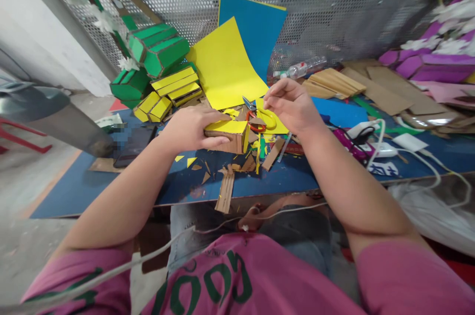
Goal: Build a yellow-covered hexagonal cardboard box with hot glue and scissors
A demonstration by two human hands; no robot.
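My left hand (193, 127) grips a small cardboard block (228, 136) with a yellow paper top, holding it just above the blue table (289, 176). My right hand (291, 105) hovers to the right of the block, fingers curled with the fingertips pinched together; whatever sits between them is too small to make out. Orange-handled scissors (254, 116) lie on the table between the two hands, on a yellow sheet (226, 65). Cardboard and yellow paper scraps (226, 189) litter the table under the block.
Green and yellow covered cardboard pieces (159, 65) pile up at the back left. A blue sheet (256, 28) leans on the perforated metal wall. Flat cardboard (334, 82), a plastic bottle (300, 68), purple pieces (430, 65) and a glue gun with white cables (365, 139) sit at the right. A phone (135, 144) lies at the left.
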